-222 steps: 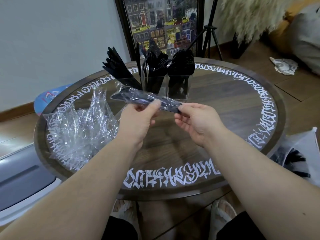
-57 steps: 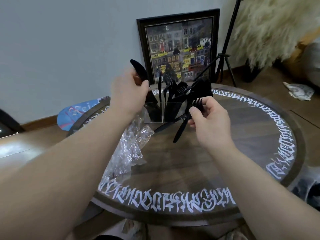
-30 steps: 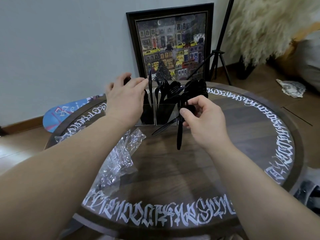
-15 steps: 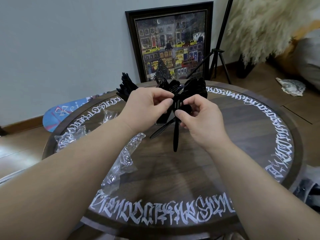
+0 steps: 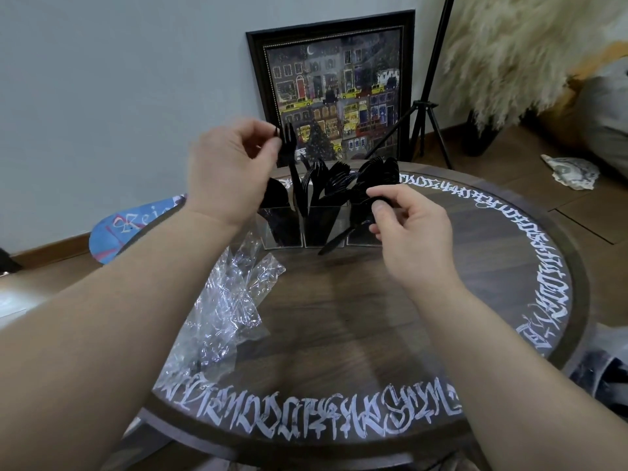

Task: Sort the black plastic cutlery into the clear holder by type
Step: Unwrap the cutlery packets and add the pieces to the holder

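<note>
Round wooden desk point(image 5: 356, 334) with white lettering round the rim, seen from the 6 o'clock edge. Crumpled clear plastic wrap point(image 5: 224, 307) lies at about 8 o'clock on the desk, just beside the left forearm. Hands are apart. Right hand point(image 5: 407, 226), right of centre, pinches one black utensil point(image 5: 343, 236) by its upper end; handle points down-left toward 7 o'clock, tip near the holder's front wall. Can't tell its type, the head is hidden by the fingers. Left hand point(image 5: 231, 168) is raised at about 11 o'clock, fingertips pinching a black fork point(image 5: 294, 164) near the tines, tines up, shaft running down into the holder's left-middle area. Which compartment exactly, can't tell. Clear holder point(image 5: 289, 229) stands at 12 o'clock on the desk, three compartments visible, all packed with black cutlery point(image 5: 339, 188) standing heads up. Beyond it, a framed painting point(image 5: 336, 86) leans on the wall, tripod legs point(image 5: 424, 113) to its right.
</note>
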{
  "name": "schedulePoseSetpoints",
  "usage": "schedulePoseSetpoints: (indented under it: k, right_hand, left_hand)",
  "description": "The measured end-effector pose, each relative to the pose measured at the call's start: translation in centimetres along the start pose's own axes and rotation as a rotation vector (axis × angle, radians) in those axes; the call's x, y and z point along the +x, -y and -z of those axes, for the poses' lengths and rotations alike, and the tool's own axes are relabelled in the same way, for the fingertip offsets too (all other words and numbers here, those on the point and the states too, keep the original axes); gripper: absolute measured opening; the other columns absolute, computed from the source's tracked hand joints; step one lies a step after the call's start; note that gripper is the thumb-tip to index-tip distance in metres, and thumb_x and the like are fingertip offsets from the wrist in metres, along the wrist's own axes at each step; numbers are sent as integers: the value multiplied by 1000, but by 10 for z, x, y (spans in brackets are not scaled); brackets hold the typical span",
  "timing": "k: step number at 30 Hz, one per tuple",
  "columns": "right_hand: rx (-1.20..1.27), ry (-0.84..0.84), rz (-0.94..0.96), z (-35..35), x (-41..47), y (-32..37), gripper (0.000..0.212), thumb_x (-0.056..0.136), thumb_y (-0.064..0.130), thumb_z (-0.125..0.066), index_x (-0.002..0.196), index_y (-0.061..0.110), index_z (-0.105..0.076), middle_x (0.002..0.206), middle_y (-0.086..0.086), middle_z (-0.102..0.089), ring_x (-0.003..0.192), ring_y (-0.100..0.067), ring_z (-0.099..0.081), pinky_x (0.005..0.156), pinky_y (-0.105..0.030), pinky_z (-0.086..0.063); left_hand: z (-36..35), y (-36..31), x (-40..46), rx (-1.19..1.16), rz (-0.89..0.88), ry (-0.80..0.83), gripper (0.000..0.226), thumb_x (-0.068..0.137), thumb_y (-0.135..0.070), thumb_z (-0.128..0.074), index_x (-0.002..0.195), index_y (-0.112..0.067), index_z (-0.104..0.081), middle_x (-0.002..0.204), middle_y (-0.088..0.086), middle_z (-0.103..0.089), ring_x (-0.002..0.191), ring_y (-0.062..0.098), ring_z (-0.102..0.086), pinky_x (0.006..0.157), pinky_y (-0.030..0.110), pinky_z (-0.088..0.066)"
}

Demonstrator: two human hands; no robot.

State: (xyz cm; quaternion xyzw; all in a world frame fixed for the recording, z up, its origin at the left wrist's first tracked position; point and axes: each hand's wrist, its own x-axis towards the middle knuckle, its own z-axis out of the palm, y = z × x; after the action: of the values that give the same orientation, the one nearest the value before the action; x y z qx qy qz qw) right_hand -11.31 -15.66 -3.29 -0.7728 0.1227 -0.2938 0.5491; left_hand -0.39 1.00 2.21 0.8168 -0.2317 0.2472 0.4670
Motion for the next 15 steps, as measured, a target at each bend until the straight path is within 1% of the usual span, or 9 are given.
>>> schedulePoseSetpoints:
  k: [2, 4, 9, 11, 13, 15]
  right_hand:
    - [-31, -7, 22, 1, 0, -1, 30, 93, 13, -55, 89, 42, -63, 67, 10, -57, 71, -19, -63, 72, -34, -55]
    - [-37, -9, 25, 2, 0, -2, 30, 93, 14, -55, 89, 43, -62, 71, 10, -58, 74, -17, -64, 75, -31, -53]
    - [-39, -7, 6, 4, 1, -6, 28, 94, 17, -53, 92, 42, -62, 76, 9, -61, 78, -15, -65, 78, -35, -54]
    - [-42, -5, 6, 5, 2, -8, 28, 94, 17, -53, 92, 43, -62, 77, 7, -61, 79, -15, -65, 79, -37, -54]
    - [-39, -5, -1, 6, 4, -9, 28, 94, 17, -53, 91, 44, -62, 76, 6, -61, 79, -16, -65, 80, -37, -54]
    - [-43, -11, -8, 7, 5, -11, 28, 94, 17, -53, 90, 44, -62, 75, 7, -61, 80, -16, -66, 80, -38, -54]
  left_hand:
    - [0, 0, 7, 46, -7, -29, 10, 81, -27, -64, 88, -28, -70, 70, -16, -62, 70, 10, -62, 76, 34, -55]
    - [-5, 1, 9, 73, -11, -24, 11, 81, -27, -64, 89, -26, -72, 70, -16, -61, 71, 9, -62, 77, 34, -55]
    - [-22, 5, 6, 83, -10, 13, 6, 84, -22, -65, 86, -26, -68, 70, -15, -61, 73, 12, -65, 78, 36, -55]
    - [-25, 5, 7, 102, -19, 10, 5, 85, -21, -65, 88, -23, -69, 72, -14, -61, 73, 10, -63, 79, 32, -54]
    - [-23, 3, 12, 109, -33, -30, 6, 85, -21, -64, 89, -23, -69, 73, -14, -60, 73, 7, -60, 77, 26, -51]
    - [-20, 2, 17, 129, -68, -49, 10, 84, -23, -62, 90, -20, -71, 76, -11, -62, 74, 9, -61, 77, 26, -51]
